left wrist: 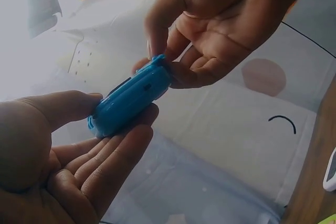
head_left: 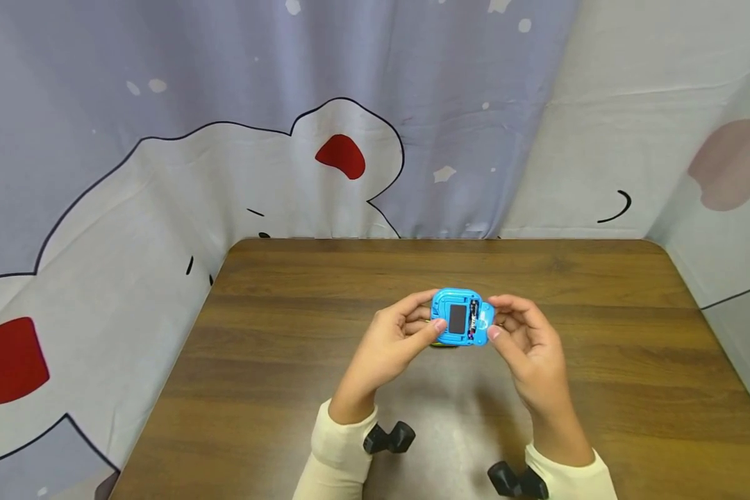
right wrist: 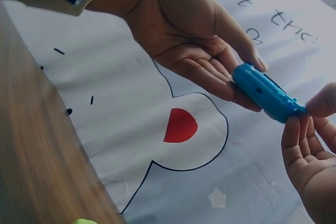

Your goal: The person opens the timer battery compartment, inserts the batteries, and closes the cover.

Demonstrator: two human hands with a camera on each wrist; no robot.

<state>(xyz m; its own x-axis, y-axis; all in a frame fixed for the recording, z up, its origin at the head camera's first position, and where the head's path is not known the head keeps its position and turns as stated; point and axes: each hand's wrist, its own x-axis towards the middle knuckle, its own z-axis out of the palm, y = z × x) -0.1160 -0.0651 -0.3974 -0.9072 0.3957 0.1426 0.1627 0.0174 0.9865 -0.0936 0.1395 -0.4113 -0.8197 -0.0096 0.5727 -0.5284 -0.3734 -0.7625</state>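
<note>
A small blue electronic device [head_left: 456,295] is held up over the table, its back turned to the head camera. A dark rectangle [head_left: 457,319] shows on it, with a narrow battery slot [head_left: 473,319] uncovered alongside. My left hand [head_left: 387,340] grips the device by its left side, thumb on the near face and fingers behind. At the right side, my right hand [head_left: 534,347] pinches a small blue cover [head_left: 485,316] between thumb and fingertips, right at the device's edge. Both wrist views show the blue device [left wrist: 128,100] edge-on between the two hands.
Beneath the device, a yellow-green thing [head_left: 444,344] lies on the wooden table [head_left: 275,361], mostly hidden. A white object [left wrist: 330,174] appears at the left wrist view's right edge. Printed curtains [head_left: 450,104] hang behind the table and along its sides.
</note>
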